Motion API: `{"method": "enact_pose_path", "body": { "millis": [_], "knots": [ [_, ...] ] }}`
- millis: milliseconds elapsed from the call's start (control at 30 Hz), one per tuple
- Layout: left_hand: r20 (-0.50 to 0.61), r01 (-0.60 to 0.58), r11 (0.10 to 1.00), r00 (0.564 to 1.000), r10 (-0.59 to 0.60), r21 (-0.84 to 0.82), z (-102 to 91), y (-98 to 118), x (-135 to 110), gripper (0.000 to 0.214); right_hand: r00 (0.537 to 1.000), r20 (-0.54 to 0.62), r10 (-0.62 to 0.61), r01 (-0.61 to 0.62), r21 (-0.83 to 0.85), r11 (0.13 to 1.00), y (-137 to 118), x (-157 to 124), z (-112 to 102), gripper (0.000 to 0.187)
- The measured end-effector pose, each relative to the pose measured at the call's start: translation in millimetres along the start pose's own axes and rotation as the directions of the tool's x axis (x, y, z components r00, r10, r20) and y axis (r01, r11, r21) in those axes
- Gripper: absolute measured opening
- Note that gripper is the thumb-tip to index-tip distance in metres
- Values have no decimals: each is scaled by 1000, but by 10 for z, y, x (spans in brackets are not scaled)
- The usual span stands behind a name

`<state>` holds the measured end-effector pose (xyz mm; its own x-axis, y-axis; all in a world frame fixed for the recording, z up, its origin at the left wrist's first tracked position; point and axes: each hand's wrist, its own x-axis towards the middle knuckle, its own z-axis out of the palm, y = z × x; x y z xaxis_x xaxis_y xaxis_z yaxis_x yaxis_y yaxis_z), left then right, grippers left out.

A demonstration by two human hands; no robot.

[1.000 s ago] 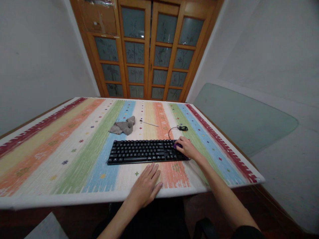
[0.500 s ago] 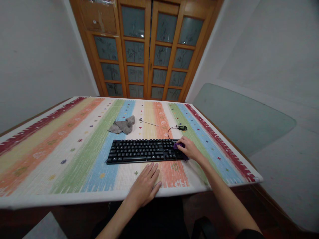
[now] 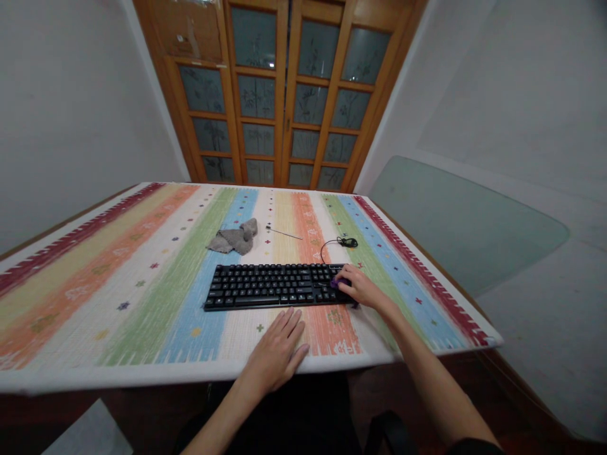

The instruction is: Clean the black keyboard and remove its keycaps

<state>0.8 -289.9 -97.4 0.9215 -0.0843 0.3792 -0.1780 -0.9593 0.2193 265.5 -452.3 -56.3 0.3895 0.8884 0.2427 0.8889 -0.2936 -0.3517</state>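
A black keyboard (image 3: 275,285) lies across the striped table mat (image 3: 142,297). My right hand (image 3: 361,287) rests on the keyboard's right end, fingers closed on a small purple thing (image 3: 334,282) that presses on the keys. My left hand (image 3: 277,352) lies flat and open on the mat just in front of the keyboard, near the table's front edge, holding nothing.
A crumpled grey cloth (image 3: 234,238) lies behind the keyboard at the left. A thin stick (image 3: 283,233) and the coiled black keyboard cable (image 3: 345,242) lie behind it. Wooden glass-paned doors (image 3: 279,95) stand beyond the table. A glass sheet (image 3: 455,221) leans against the right wall.
My right hand with the purple thing has shifted slightly down and left over the keyboard's right end. My left hand has stayed in place.
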Motion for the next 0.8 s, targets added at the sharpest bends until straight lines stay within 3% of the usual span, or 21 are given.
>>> {"method": "enact_pose_path", "body": {
  "millis": [67,233,467,667,800],
  "knots": [
    [0,1,1000,1000,-1,2,1,-1,0,43,1000,-8,13,-13,34,999,25,2,-48,12],
    [22,-1,1000,1000,0,13,-10,0,5,43,972,-195,129,-134,-11,991,67,-15,-106,12],
    [9,-2,1000,1000,2,3,-2,-4,4,43,991,-100,85,-92,-71,993,53,-123,26,14],
    [24,-4,1000,1000,3,27,14,-8,1,43,995,-54,88,-93,-99,991,73,-126,20,13],
    [26,-4,1000,1000,4,18,-1,-4,2,44,987,-109,122,-130,-71,989,73,-79,-25,10]
  ]
}}
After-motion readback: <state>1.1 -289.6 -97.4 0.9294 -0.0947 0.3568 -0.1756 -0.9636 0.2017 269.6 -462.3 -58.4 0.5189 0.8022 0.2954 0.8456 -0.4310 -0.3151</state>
